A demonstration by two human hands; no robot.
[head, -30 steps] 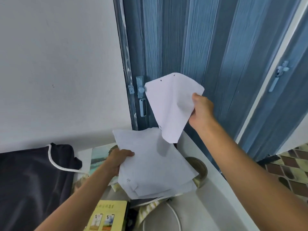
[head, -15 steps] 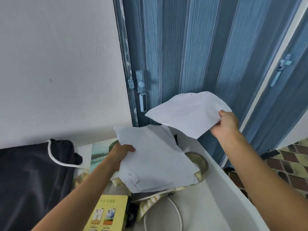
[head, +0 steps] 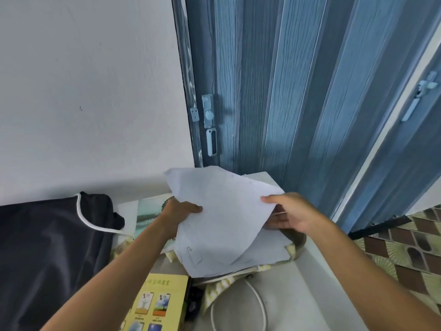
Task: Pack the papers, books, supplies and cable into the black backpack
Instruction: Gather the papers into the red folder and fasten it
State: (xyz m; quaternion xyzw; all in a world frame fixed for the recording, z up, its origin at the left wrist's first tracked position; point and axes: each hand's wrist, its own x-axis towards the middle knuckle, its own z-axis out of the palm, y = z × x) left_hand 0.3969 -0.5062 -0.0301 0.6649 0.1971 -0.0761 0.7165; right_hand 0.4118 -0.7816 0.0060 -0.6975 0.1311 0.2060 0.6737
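Gripping the white papers [head: 222, 225] above the desk [head: 281, 297], both hands: left hand [head: 180, 211], right hand [head: 293, 215].

White table [head: 329, 295]: backpack [head: 47, 247], books [head: 155, 304], cable [head: 260, 304].

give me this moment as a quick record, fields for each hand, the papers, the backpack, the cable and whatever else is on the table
left hand: grips the left edge of the papers
right hand: holds the right edge of the top sheet
papers: loose white stack held above the table, not yet in the bag
backpack: black, lying at the left with a white drawstring, nothing visibly packed
cable: white, looped on the table below the papers
yellow book: near the front edge
table: white
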